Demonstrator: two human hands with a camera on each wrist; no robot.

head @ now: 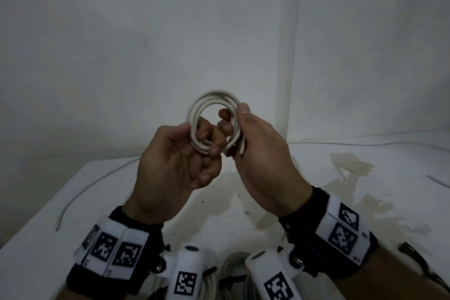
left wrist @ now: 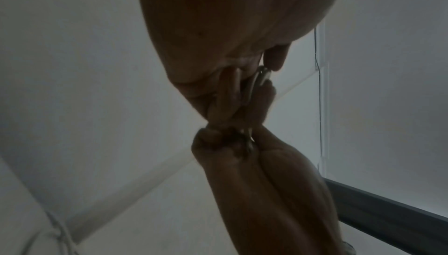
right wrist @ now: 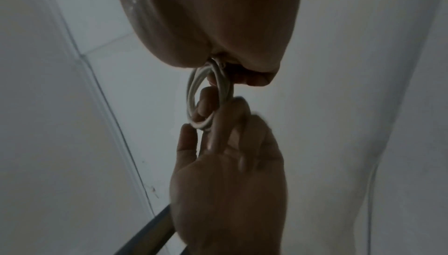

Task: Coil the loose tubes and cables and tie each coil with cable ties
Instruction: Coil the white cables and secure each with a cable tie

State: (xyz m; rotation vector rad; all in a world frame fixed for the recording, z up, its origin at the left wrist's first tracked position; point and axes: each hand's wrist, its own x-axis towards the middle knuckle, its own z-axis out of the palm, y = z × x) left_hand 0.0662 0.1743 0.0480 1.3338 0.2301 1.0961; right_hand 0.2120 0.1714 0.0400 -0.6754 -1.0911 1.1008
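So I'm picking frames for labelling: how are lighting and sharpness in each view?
Head view: dim but evenly lit, the white cable coil and both hands readable, edges soft. Left wrist view: the left hand a dark backlit shape, coil barely seen. Right wrist view: the right hand also backlit, coil loops visible, fingers blurred.

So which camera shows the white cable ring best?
The head view: the whole white coil faces the camera, held up by both hands. The right wrist view shows it slanted and narrow; the left wrist view shows only a sliver between dark fingers.
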